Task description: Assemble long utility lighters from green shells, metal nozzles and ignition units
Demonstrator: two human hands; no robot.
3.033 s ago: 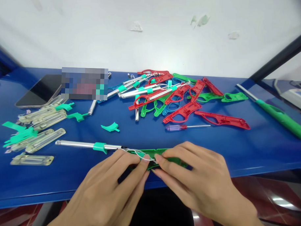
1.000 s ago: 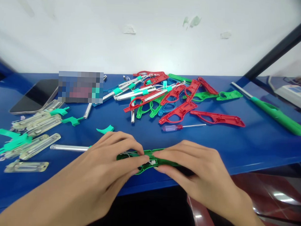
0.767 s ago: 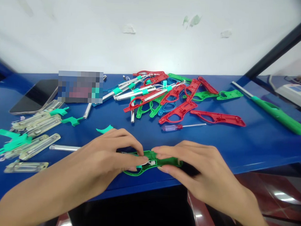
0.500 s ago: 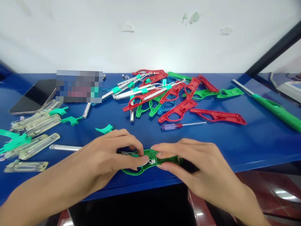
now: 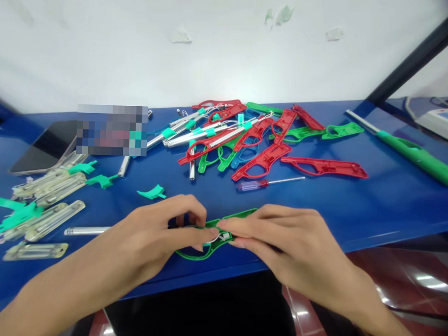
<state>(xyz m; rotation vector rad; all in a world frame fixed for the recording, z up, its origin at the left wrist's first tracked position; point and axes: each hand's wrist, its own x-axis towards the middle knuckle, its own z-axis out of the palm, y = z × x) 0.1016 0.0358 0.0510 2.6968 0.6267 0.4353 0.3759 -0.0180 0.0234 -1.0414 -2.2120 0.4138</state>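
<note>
A green lighter casing half (image 5: 216,246) lies with its hollow side up near the table's front edge. My left hand (image 5: 159,229) is closed over its trigger-loop end, with thumb and finger at a white wire. My right hand (image 5: 291,234) pinches the other end, fingertips beside a small white part (image 5: 225,235) seated inside. A silver lighter tube (image 5: 85,231) sticks out leftward from behind my left hand; its far end is hidden. Just beyond my left hand lies a teal trigger piece (image 5: 152,191).
Red casing halves (image 5: 325,167), green ones and silver tubes (image 5: 190,136) with wires form a pile at the back. A screwdriver (image 5: 253,185) lies before it. Clear fuel tanks (image 5: 55,221) and a phone (image 5: 44,147) are left; an assembled green lighter (image 5: 417,160) is right.
The camera view has shifted slightly. The casing's right end has tilted up and away, and my right hand has closed in nearer the white part. Both hands keep their hold.
</note>
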